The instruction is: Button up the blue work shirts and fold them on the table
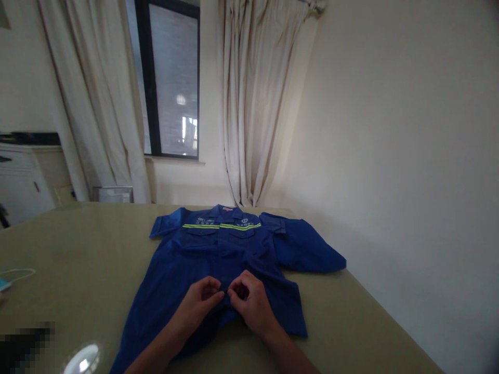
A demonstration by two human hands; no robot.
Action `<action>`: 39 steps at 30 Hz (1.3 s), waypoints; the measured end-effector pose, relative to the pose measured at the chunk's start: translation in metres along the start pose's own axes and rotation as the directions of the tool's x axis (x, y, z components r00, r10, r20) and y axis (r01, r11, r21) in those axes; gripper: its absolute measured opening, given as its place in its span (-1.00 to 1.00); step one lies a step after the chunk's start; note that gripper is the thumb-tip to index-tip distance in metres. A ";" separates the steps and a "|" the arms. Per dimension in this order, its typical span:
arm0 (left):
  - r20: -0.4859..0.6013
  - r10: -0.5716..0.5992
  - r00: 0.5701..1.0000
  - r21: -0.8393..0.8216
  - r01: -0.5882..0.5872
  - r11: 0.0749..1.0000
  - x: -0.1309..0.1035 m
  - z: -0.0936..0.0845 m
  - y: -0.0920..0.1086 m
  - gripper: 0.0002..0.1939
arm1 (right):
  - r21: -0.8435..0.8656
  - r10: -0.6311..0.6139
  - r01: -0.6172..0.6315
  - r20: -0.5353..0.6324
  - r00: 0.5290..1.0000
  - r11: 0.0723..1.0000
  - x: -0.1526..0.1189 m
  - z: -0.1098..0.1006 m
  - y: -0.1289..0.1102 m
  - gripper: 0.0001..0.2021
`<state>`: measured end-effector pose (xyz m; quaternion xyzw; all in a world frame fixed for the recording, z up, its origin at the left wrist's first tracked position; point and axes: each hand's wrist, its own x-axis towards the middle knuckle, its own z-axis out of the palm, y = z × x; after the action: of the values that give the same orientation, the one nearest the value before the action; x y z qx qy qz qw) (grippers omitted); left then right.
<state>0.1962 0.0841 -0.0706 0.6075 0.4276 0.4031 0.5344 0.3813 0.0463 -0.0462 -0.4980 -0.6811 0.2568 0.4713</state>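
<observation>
A blue short-sleeved work shirt lies front side up, its collar toward the far edge. Yellow-green stripes and white print run across its chest, above two flap pockets. Over the lower front, my left hand and my right hand pinch the shirt's front edge between thumbs and fingertips, close together. A small dark spot shows between the fingertips; whether it is a button, I cannot tell. The cloth is lifted slightly at the hem there. Beside the right sleeve lies another blue folded garment, partly under that sleeve.
The greenish table reaches a wall on the right. At its left edge are a light-blue item with a white cord and a shiny round object. Curtains, a window and a white cabinet stand behind.
</observation>
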 end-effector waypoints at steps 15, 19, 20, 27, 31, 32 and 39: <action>0.179 0.369 0.912 0.725 -0.376 0.577 -0.021 0.004 0.012 -0.75 | 0.358 0.343 -0.396 0.203 0.917 0.846 0.007 0.003 0.018 -0.80; 0.178 0.320 0.931 0.667 -0.353 0.656 -0.025 0.005 0.022 -0.80 | 0.279 0.327 -0.354 0.139 0.935 0.893 0.009 -0.003 0.015 -0.78; 0.195 0.282 0.939 0.631 -0.341 0.697 -0.026 0.006 0.025 -0.78 | 0.229 0.274 -0.286 0.083 0.958 0.931 0.009 -0.004 0.013 -0.79; 0.326 -0.158 0.932 0.438 -0.001 0.899 -0.022 -0.002 0.025 -0.49 | -0.157 0.066 -0.038 0.178 0.982 0.987 -0.002 -0.001 -0.001 -0.78; 0.077 0.130 0.988 0.756 -0.143 0.638 -0.014 -0.015 0.014 -0.75 | -0.416 0.172 -0.068 0.218 0.961 0.907 -0.008 0.003 -0.004 -0.63; 0.085 0.184 0.979 0.784 -0.180 0.594 -0.013 -0.018 0.011 -0.78 | -0.454 0.191 -0.070 0.227 0.955 0.888 -0.009 0.004 -0.005 -0.55; 0.223 0.202 0.954 0.616 -0.298 0.729 -0.015 -0.014 -0.005 -0.49 | -0.545 0.248 -0.089 0.225 0.942 0.834 -0.011 0.007 -0.012 -0.58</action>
<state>0.1783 0.0744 -0.0743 0.8322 0.4148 0.2568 0.2634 0.3709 0.0322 -0.0438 -0.6242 -0.7389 0.1704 0.1883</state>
